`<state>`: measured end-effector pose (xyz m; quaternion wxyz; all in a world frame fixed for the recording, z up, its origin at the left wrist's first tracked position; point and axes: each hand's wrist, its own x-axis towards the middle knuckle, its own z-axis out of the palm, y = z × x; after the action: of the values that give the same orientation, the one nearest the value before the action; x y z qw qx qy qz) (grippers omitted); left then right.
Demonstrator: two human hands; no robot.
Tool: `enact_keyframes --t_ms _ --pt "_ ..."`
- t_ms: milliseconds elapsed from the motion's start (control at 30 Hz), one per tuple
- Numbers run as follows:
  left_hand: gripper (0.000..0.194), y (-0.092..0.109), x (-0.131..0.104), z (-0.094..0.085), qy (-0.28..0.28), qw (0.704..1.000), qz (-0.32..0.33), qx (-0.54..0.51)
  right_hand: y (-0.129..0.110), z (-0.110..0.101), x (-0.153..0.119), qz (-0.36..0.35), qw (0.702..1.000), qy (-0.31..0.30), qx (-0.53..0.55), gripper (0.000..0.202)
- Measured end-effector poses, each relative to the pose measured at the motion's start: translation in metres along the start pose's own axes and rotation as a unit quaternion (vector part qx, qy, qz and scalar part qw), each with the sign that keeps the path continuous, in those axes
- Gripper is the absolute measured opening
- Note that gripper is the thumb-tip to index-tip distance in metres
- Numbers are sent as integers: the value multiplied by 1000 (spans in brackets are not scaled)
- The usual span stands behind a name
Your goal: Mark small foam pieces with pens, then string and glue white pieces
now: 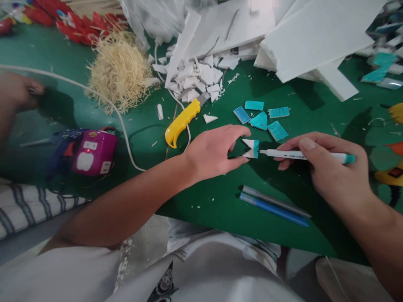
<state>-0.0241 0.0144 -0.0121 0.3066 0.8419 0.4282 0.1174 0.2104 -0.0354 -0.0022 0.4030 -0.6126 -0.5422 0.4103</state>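
Observation:
Between thumb and fingertips, my left hand (214, 151) holds a small white foam piece (252, 148) with a V-shaped notch. Its right edge is coloured teal. My right hand (333, 167) grips a white marker pen (296, 154) with a teal end, its tip at the coloured edge of the piece. Just beyond lie several teal-coloured foam pieces (259, 121), some with darker markings. Nearer to me, a blue pen (273, 209) and a grey pen (277, 201) rest side by side on the green table (201, 201).
A yellow utility knife (182, 123) lies left of the foam pieces, below a heap of white foam scraps (198, 77). White foam boards (315, 37) fill the back. Straw (121, 69), a magenta power socket (96, 152) and a white cable (121, 119) are left. Another person's hand (23, 90) is far left.

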Motion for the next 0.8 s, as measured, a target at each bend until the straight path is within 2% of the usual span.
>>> enact_keyframes --t_ms 200,500,800 --pt "36 0 -2 -1 10 998 0 56 0 1 1 -11 1000 6 -4 29" --pt "32 1 0 -1 11 999 -19 32 -12 5 3 -3 999 -6 -34 31" --pt "33 3 2 -2 1 999 -31 27 -12 7 5 15 999 -30 -27 29"
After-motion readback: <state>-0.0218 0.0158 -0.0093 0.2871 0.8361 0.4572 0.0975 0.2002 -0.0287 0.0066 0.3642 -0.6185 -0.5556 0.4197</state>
